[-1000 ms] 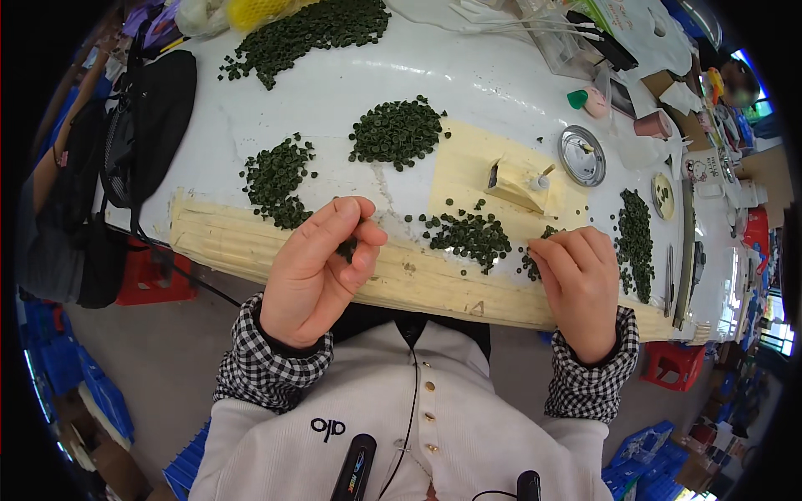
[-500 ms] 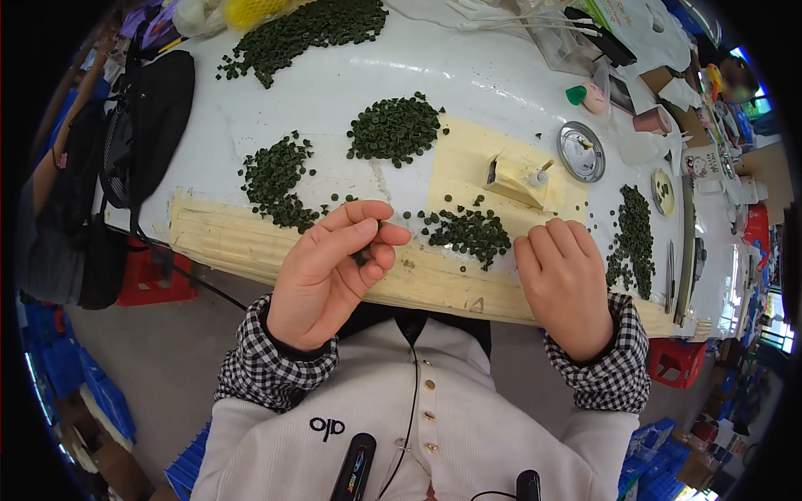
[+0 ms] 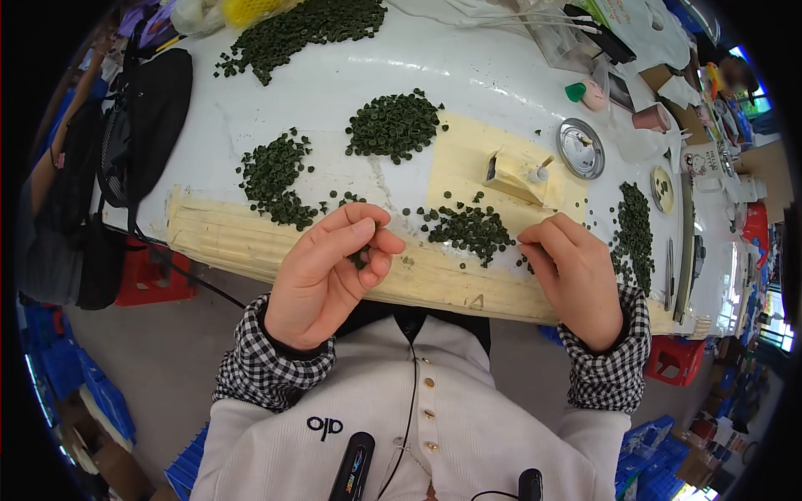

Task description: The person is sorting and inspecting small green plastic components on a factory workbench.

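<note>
My left hand [image 3: 317, 280] is raised above the table's front edge, thumb and forefinger pinched together. Dark green bits show inside its curled fingers; they look like the small round caps on the table. My right hand [image 3: 578, 280] reaches down at the right end of a small scattered pile of dark green caps [image 3: 469, 232]. Its thumb and forefinger meet, and whatever lies between the tips is too small to make out. A wooden block [image 3: 518, 179] wrapped in yellowish tape, with a short peg standing on it, is beyond the right hand.
More cap piles lie left [image 3: 274, 179], centre [image 3: 397, 125], far left [image 3: 305, 33] and right [image 3: 635, 238] on the white table [image 3: 493, 96]. A round metal lid [image 3: 580, 149] sits behind the block. Tweezers [image 3: 670, 275] lie at right; a black bag [image 3: 154, 125] at left.
My right hand has shifted slightly right and turned, bringing its pinched thumb and forefinger into view beside the small pile. The left hand has barely moved.
</note>
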The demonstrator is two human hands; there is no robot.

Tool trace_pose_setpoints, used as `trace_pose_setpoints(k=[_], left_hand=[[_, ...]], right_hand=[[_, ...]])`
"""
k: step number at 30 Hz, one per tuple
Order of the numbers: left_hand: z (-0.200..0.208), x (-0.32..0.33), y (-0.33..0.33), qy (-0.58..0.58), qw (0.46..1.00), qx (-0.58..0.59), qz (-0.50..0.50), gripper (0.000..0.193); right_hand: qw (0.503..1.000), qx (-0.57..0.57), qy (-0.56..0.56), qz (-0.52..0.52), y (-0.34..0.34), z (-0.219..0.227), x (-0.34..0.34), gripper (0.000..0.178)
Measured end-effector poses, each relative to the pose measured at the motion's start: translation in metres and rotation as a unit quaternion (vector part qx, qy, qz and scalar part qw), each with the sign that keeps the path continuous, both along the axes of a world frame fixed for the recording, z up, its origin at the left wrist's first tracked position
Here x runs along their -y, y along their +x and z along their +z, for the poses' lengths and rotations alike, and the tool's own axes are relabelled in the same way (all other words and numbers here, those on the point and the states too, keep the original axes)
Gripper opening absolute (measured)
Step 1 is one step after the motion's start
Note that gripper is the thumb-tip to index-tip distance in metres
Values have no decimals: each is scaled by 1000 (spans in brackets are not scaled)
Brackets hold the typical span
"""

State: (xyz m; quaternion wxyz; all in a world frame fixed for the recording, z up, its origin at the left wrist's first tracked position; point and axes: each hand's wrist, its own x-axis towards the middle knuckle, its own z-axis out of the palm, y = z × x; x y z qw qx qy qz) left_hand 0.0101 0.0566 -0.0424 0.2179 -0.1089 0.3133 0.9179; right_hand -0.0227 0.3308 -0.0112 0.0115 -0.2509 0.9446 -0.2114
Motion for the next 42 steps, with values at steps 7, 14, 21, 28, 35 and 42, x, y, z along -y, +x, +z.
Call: trace_pose_setpoints(k=[7,14,21,28,35,42], left_hand=[[-1,-3,0,-12,1000,4,-6,16],[-2,-5,3,-10,1000,0,-21,17],[-3,-4,6,-25,999,2,-21,21],[-1,-8,6,-30,999,2,-27,21],[-2,-7,6,-31,999,-8,-27,19],[0,-10,7,-52,998,-5,-30,24]], right_hand=[[992,-87,3,87,14,5,0,14],[938,-251,107,215,16,-12,32,15],[914,-250,186,259,18,-13,42,25],[960,-174,74,208,8,-9,30,25],[910,-248,125,307,9,-11,36,15],[945,-220,47,239,7,-21,36,14]])
